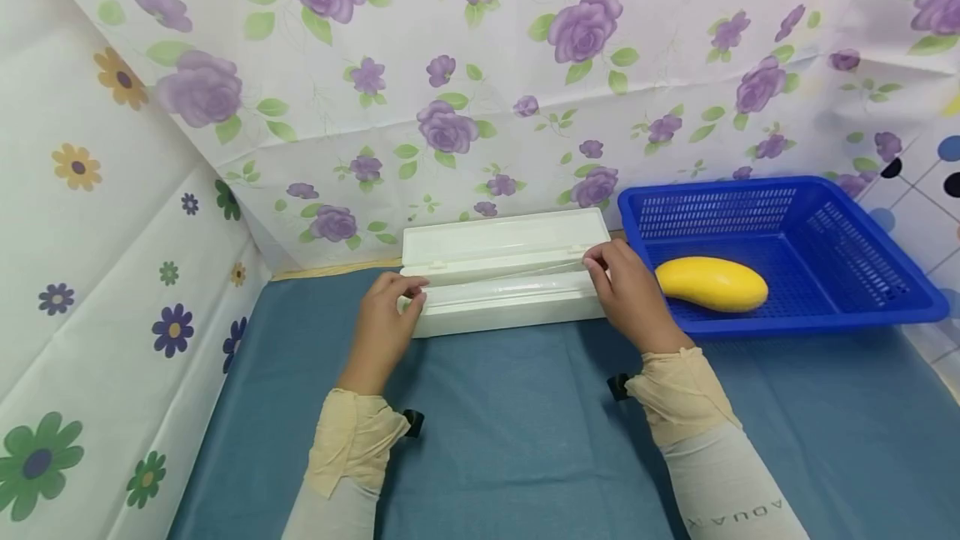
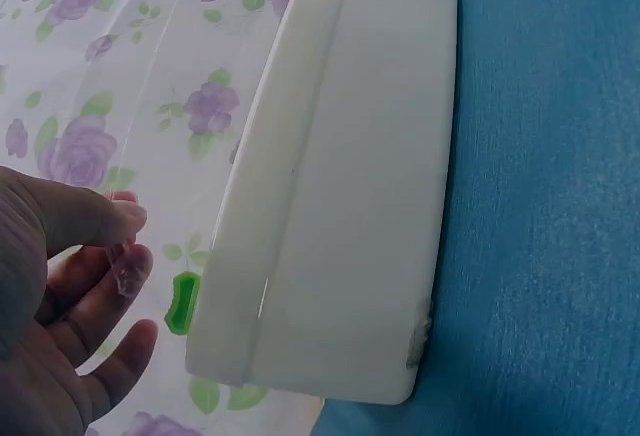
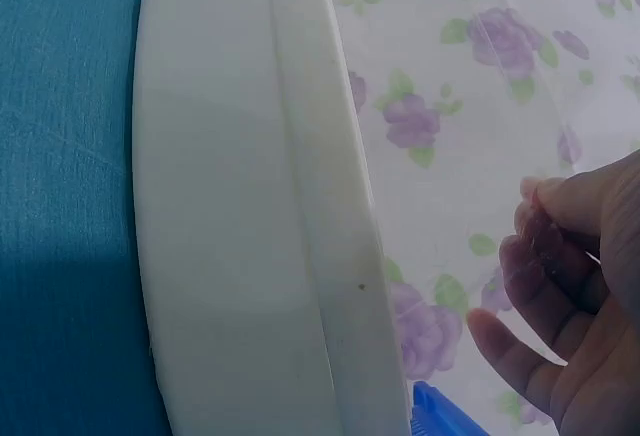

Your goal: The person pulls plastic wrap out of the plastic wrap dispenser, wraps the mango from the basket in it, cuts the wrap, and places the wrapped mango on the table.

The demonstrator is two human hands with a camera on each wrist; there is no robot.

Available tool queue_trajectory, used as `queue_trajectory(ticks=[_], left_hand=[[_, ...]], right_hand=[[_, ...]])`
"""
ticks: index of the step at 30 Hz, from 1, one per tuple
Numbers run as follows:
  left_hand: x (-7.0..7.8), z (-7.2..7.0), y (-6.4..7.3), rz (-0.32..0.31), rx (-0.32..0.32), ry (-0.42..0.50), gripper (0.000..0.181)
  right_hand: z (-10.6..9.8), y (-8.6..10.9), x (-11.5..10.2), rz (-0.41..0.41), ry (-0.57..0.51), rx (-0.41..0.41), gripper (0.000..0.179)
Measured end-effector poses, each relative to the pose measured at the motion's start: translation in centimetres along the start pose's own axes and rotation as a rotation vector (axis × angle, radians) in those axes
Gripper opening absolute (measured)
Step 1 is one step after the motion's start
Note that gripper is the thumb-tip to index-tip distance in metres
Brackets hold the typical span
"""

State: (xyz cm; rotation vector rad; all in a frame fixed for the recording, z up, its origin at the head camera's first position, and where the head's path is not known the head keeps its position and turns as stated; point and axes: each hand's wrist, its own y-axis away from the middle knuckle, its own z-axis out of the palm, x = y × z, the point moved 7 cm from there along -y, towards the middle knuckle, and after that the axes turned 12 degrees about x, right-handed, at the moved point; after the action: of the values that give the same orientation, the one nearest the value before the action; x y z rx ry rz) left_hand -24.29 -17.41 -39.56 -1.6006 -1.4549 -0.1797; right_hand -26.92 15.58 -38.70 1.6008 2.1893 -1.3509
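Observation:
A long white cling film box (image 1: 517, 317) lies on the table with its lid (image 1: 502, 233) raised toward the back. Clear cling film (image 1: 502, 284) stretches along the box's opening. At the box's left end my left hand (image 1: 381, 319) pinches the film's edge between thumb and fingers. My right hand (image 1: 632, 294) pinches it at the other end. In the left wrist view, a crumpled bit of film (image 2: 128, 271) shows at the fingertips. From the right wrist, the fingers (image 3: 520, 266) are bent with thumb and index together; the film there is hard to make out.
To the right stands a blue perforated plastic basket (image 1: 817, 323) holding a smooth yellow elongated fruit (image 1: 712, 283). A blue-green cloth (image 1: 510, 440) covers the table. Floral sheets (image 1: 450, 65) hang close behind the box and along the left side.

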Motion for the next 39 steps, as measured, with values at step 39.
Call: queue_trajectory(ticks=[39], left_hand=[[1.3,-2.3,-0.1,0.047,0.117,0.067,0.01]], right_hand=[[-1.6,-0.2,-0.1,-0.012,-0.05,0.04,0.02]])
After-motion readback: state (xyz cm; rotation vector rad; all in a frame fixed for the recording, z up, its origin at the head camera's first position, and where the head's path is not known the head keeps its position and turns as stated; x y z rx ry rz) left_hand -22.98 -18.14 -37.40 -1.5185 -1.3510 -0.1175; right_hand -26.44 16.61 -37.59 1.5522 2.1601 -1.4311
